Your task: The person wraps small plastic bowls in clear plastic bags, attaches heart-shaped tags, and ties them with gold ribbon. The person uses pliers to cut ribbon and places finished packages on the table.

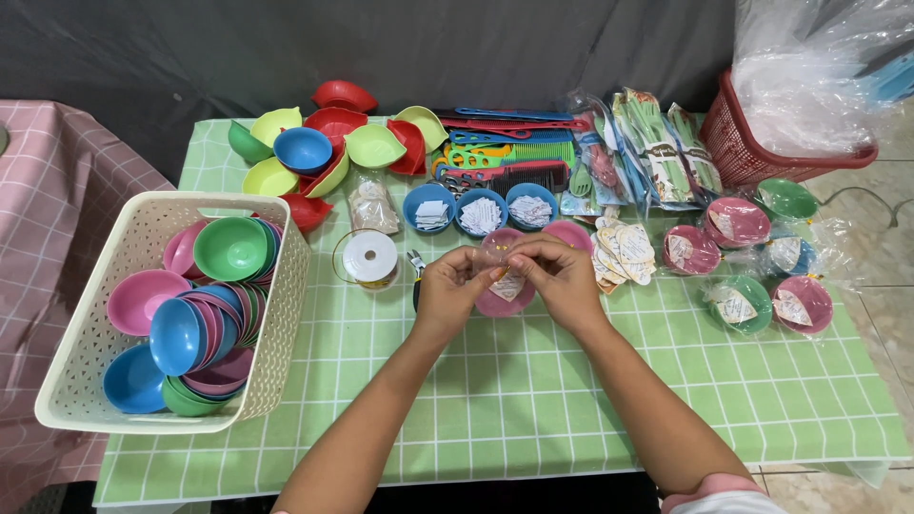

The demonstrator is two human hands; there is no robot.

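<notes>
We see a surface (pixel 533 400) under a green checked cloth, set against a dark backdrop. At its left a cream woven basket (pixel 86 381) holds stacked pink, blue and green plastic bowls (pixel 205 324). Three small blue bowls (pixel 481 211) behind our hands carry folded white paper slips, and a red basket (pixel 752 157) at far right is stuffed with clear plastic bags. Our left hand (pixel 455 286) and right hand (pixel 557 276) meet above a pink bowl (pixel 505 297) at the middle of the surface, each grip pinched together on the clear wrap around it, with a paper tag inside.
</notes>
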